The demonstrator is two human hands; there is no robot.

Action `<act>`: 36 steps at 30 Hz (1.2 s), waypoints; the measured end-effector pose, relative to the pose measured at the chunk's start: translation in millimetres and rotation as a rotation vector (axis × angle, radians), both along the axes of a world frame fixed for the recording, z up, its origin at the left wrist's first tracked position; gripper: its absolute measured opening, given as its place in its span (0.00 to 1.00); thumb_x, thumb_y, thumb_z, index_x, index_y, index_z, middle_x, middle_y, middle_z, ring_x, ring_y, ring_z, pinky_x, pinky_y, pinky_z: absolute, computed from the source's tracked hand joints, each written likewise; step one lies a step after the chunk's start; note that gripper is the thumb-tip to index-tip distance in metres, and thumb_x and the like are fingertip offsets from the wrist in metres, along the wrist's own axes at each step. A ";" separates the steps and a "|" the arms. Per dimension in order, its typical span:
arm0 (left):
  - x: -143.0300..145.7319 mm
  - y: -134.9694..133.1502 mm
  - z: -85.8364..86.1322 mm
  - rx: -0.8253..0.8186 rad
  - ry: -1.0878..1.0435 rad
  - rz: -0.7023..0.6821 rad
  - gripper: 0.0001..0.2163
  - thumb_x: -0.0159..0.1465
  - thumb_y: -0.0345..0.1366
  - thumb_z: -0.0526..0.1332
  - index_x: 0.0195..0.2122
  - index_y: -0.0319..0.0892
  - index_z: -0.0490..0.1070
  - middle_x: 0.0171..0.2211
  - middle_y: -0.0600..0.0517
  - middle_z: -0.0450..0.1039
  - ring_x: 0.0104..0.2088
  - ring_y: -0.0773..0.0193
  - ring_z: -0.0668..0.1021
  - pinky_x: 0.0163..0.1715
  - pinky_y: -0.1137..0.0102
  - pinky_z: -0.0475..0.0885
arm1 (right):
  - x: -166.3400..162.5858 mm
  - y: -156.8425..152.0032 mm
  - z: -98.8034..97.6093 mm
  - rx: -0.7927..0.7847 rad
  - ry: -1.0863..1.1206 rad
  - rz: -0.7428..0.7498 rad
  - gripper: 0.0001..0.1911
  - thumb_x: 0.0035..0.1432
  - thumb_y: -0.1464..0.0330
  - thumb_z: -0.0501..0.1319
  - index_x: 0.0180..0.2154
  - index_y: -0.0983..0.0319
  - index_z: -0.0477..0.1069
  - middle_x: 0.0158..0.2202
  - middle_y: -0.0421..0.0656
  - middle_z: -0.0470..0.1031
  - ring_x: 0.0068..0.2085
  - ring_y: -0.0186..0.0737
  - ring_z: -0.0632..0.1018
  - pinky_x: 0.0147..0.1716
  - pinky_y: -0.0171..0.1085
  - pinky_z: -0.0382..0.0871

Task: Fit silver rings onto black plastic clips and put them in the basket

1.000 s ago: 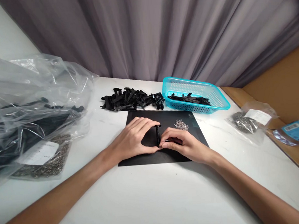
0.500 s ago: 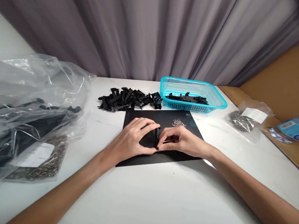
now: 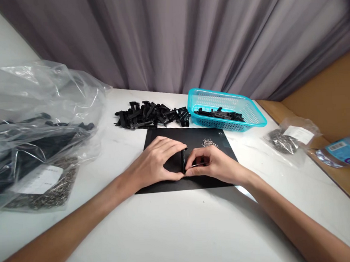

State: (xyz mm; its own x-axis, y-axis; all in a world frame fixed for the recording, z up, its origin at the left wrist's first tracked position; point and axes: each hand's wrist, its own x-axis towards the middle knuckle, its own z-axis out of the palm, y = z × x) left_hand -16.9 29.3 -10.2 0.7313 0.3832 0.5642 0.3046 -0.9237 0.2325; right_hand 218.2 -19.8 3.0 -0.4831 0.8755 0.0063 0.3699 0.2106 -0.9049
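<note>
Over the black mat point(image 3: 163, 184), my left hand point(image 3: 160, 160) grips a slim black plastic part point(image 3: 183, 161) by its two ends, index finger at the top and thumb at the bottom. My right hand point(image 3: 207, 162) is closed in a pinch close against the lower end of that part. A thin, shiny metal piece point(image 3: 198, 165) shows between its fingers; its kind is too small to tell. Behind my right hand, a small heap of tiny metal pieces point(image 3: 209, 143) lies on the mat.
Behind the mat lies a pile of black plastic parts point(image 3: 152, 114), beside a blue basket point(image 3: 260, 121) holding similar parts. Clear plastic bags point(image 3: 78, 82) fill the left side. To the right are a bag of small metal pieces point(image 3: 283, 141) and a blue-labelled packet point(image 3: 344, 151).
Both hands stay almost in place around the black plastic part. The view has shifted very slightly; little else differs.
</note>
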 end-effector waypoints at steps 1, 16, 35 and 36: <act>0.4 -0.2 0.2 0.010 -0.001 0.003 0.25 0.58 0.37 0.72 0.55 0.42 0.69 0.50 0.45 0.79 0.49 0.51 0.80 0.54 0.56 0.71 | -0.2 0.4 -0.9 -0.017 0.003 -0.015 0.11 0.58 0.59 0.72 0.35 0.60 0.80 0.34 0.39 0.79 0.31 0.34 0.73 0.31 0.34 0.64; 3.6 -2.3 -1.3 -0.044 0.014 0.039 0.24 0.57 0.38 0.72 0.55 0.41 0.70 0.46 0.45 0.77 0.48 0.50 0.78 0.54 0.56 0.71 | 5.5 6.3 -5.8 -0.055 0.117 0.090 0.13 0.58 0.57 0.72 0.36 0.61 0.83 0.35 0.42 0.78 0.34 0.36 0.74 0.33 0.36 0.65; 6.3 -3.8 -0.8 -0.003 0.034 0.047 0.24 0.57 0.38 0.70 0.54 0.40 0.70 0.45 0.45 0.77 0.48 0.49 0.78 0.53 0.56 0.71 | 5.2 3.2 -4.1 0.026 0.064 0.111 0.13 0.61 0.57 0.70 0.37 0.60 0.80 0.37 0.41 0.78 0.38 0.38 0.76 0.38 0.37 0.69; 6.3 -3.9 -0.7 -0.011 0.036 0.049 0.24 0.57 0.38 0.70 0.54 0.40 0.70 0.45 0.45 0.77 0.48 0.49 0.77 0.53 0.56 0.71 | 6.2 3.3 -3.8 0.029 0.064 0.121 0.13 0.61 0.57 0.70 0.38 0.60 0.80 0.38 0.42 0.78 0.38 0.38 0.77 0.38 0.37 0.69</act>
State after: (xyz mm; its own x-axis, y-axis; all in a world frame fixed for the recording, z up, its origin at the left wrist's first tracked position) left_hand -10.7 25.4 -10.9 0.7311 0.4248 0.5338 0.3574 -0.9050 0.2307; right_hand 224.4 -16.5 -0.9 -0.5833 0.8096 0.0651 0.2817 0.2769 -0.9187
